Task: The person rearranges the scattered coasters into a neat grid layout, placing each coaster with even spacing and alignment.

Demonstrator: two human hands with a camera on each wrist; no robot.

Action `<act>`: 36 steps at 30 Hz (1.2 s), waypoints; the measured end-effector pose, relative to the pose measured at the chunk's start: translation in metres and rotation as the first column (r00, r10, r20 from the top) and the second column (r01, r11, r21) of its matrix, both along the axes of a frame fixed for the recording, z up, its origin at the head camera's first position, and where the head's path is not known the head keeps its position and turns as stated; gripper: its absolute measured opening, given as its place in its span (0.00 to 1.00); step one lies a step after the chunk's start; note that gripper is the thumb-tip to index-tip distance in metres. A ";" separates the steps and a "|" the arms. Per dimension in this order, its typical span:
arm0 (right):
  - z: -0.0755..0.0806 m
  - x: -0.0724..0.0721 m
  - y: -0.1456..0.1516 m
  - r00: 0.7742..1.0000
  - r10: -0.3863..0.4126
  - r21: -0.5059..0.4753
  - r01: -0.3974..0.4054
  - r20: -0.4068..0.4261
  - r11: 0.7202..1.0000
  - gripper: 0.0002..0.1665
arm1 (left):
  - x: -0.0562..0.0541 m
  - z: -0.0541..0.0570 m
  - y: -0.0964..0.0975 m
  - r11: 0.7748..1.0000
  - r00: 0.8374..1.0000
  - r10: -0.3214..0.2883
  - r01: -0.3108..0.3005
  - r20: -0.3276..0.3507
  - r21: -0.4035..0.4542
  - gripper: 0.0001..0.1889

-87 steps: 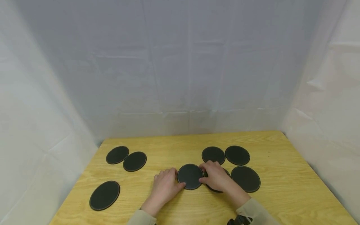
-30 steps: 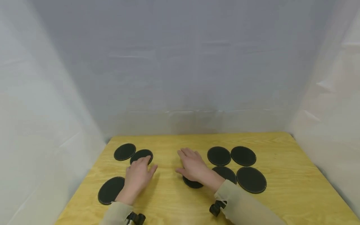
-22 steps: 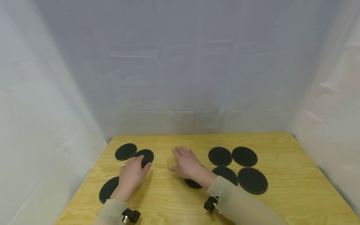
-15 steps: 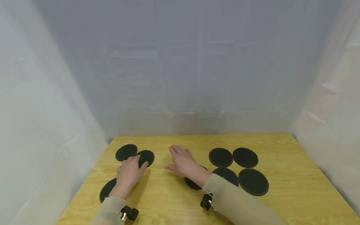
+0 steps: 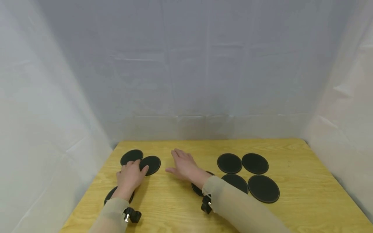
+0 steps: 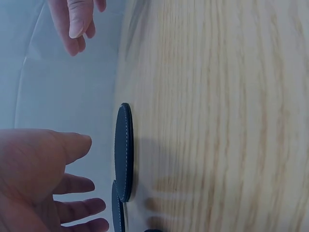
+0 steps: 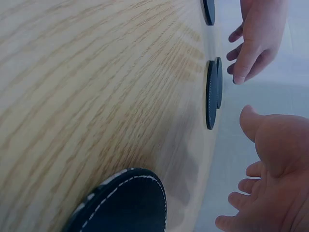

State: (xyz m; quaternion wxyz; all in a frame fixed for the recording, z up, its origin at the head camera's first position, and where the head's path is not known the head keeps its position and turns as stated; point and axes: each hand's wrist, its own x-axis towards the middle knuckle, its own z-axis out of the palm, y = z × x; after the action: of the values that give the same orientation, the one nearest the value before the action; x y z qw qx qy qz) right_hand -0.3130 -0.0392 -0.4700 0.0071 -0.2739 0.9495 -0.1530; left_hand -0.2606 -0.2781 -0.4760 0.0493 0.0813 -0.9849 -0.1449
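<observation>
As left hand [image 5: 129,176] and right hand [image 5: 184,165] hover, fingers loosely apart and gripping nothing, the black stitched disc [image 5: 152,165] lies flat on the surface [image 5: 172,207] near the left, probably light, stiff and sturdy, best pinched by its thin rim!
</observation>
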 end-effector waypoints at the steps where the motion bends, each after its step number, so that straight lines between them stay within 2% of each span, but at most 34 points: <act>1: 0.000 -0.001 -0.002 1.000 -0.001 -0.002 0.001 0.007 1.000 0.49 | 0.000 -0.001 -0.001 1.000 1.000 0.004 -0.004 0.002 0.001 0.35; 10: -0.010 -0.002 -0.012 0.997 -0.027 0.007 0.027 0.067 1.000 0.49 | -0.003 -0.006 -0.005 1.000 0.999 0.023 -0.024 0.031 0.014 0.36; 27: -0.016 0.006 -0.019 0.999 -0.041 0.033 0.041 -0.002 0.999 0.43 | -0.009 -0.013 -0.007 0.999 0.998 0.042 -0.042 0.045 0.001 0.38; 31: -0.019 0.006 -0.020 0.999 -0.052 0.047 0.053 -0.009 0.997 0.41 | -0.008 -0.013 -0.002 1.000 0.999 0.023 -0.023 0.042 -0.003 0.39; 36: -0.025 0.005 -0.020 0.993 -0.121 0.073 0.122 -0.012 0.990 0.36 | -0.007 -0.010 0.006 0.999 0.999 -0.036 0.035 0.029 0.015 0.37</act>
State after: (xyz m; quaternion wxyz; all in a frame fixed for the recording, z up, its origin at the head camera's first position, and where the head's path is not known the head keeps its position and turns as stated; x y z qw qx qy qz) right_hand -0.3082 -0.0595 -0.4948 0.0042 -0.2157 0.9694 -0.1171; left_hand -0.2673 -0.2724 -0.4859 0.0318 0.0663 -0.9857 -0.1518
